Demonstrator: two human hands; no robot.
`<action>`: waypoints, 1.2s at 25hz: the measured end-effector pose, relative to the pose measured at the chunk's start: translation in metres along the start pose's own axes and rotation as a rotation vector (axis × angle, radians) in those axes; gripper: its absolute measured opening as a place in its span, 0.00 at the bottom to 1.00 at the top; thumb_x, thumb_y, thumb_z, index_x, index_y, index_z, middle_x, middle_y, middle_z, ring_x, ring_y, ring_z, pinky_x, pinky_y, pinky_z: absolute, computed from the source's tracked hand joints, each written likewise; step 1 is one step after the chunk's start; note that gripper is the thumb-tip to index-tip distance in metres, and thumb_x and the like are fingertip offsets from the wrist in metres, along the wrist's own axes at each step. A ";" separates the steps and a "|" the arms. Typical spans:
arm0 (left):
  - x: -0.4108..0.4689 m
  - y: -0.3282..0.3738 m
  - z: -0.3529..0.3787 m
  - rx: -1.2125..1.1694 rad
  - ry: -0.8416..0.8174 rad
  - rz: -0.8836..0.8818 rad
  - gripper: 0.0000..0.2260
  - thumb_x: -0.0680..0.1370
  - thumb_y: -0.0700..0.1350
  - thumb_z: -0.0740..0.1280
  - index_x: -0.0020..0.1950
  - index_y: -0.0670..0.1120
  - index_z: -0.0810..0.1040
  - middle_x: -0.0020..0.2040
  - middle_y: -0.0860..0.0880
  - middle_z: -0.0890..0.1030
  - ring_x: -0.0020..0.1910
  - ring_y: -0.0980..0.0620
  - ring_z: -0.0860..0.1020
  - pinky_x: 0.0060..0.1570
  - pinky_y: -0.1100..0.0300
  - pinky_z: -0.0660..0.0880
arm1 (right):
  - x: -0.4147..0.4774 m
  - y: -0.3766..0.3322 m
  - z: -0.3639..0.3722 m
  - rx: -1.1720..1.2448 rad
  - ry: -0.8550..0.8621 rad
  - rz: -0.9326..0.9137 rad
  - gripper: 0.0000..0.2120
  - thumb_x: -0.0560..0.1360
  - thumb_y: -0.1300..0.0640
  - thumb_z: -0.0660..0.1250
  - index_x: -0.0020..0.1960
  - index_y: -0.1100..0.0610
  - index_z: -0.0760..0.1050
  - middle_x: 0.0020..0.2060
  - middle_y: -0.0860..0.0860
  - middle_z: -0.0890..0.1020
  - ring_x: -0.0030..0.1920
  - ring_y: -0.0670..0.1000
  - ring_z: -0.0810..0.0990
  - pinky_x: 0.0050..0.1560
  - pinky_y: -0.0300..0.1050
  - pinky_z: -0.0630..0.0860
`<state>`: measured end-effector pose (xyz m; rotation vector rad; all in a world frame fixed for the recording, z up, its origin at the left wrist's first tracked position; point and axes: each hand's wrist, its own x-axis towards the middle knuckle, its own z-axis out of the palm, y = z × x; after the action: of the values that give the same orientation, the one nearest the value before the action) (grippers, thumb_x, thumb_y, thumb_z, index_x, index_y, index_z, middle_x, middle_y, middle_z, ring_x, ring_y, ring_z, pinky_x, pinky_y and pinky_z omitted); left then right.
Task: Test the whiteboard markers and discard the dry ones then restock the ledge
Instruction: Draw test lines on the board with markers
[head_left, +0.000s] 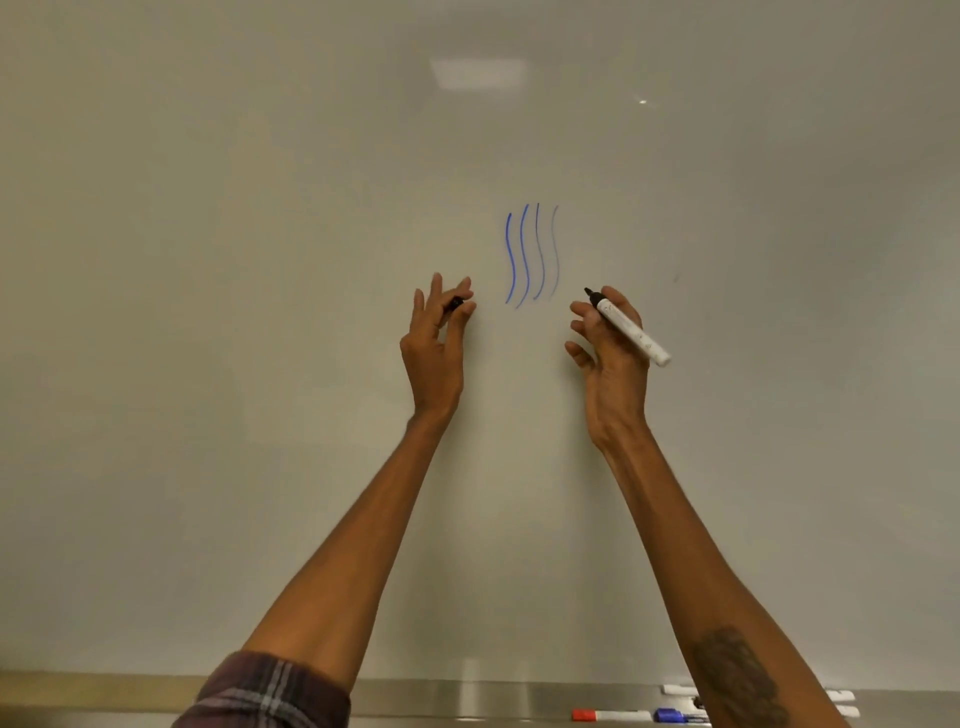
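Observation:
Both hands are raised in front of the whiteboard. My right hand grips an uncapped white marker with a black tip that points up and left, just off the board. My left hand pinches the marker's black cap between thumb and fingers. Between the hands, several wavy blue lines run down the board; the two on the right are fainter.
The metal ledge runs along the bottom edge. On it at the lower right lie a red-capped marker, a blue-capped marker and white markers, partly hidden by my right forearm.

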<state>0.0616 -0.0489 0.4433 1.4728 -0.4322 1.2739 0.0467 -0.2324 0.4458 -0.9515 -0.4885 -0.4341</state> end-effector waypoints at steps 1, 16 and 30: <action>0.010 -0.001 0.002 0.009 -0.004 0.020 0.11 0.82 0.45 0.65 0.59 0.40 0.80 0.63 0.50 0.82 0.74 0.52 0.68 0.78 0.54 0.56 | 0.002 -0.001 0.001 -0.011 -0.001 -0.012 0.15 0.81 0.54 0.63 0.66 0.55 0.73 0.54 0.54 0.83 0.53 0.50 0.79 0.53 0.49 0.75; 0.055 -0.041 0.004 0.349 -0.023 0.188 0.18 0.85 0.54 0.52 0.74 0.56 0.68 0.70 0.44 0.75 0.79 0.54 0.54 0.76 0.65 0.51 | 0.058 -0.001 0.026 -0.395 0.082 -0.361 0.13 0.78 0.56 0.66 0.61 0.57 0.79 0.54 0.52 0.84 0.55 0.51 0.83 0.56 0.51 0.80; 0.055 -0.044 0.006 0.376 0.028 0.362 0.10 0.85 0.46 0.55 0.65 0.49 0.71 0.69 0.47 0.77 0.77 0.56 0.59 0.78 0.54 0.55 | 0.027 0.037 0.001 -0.631 0.137 -0.456 0.11 0.77 0.59 0.67 0.58 0.58 0.81 0.48 0.49 0.84 0.46 0.46 0.82 0.46 0.47 0.80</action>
<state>0.1195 -0.0193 0.4707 1.7391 -0.4738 1.7328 0.0883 -0.2159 0.4375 -1.4053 -0.4491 -1.1026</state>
